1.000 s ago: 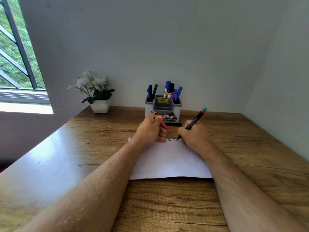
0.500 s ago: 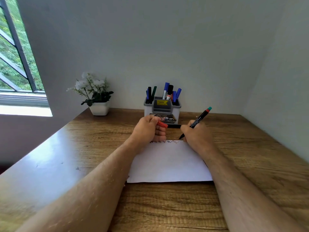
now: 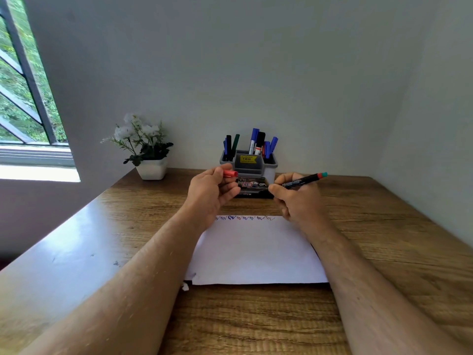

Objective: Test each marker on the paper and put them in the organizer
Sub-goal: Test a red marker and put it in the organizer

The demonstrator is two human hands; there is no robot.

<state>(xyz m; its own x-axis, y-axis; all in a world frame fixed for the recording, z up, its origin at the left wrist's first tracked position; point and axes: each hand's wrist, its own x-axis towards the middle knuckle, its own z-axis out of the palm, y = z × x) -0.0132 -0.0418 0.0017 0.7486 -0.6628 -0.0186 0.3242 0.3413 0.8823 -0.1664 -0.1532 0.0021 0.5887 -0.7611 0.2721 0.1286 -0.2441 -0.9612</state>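
The right hand pinches a black marker whose barrel runs out toward two o'clock, lifted above the far edge of the paper. At nine o'clock from it, the left hand pinches the red cap between thumb and fingers. The organizer stands at twelve o'clock, just beyond both hands.

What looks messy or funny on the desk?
Not much. A small white scrap lies by the paper's near left corner, and little dark marks stain the desk left of it. The organizer stands straight.
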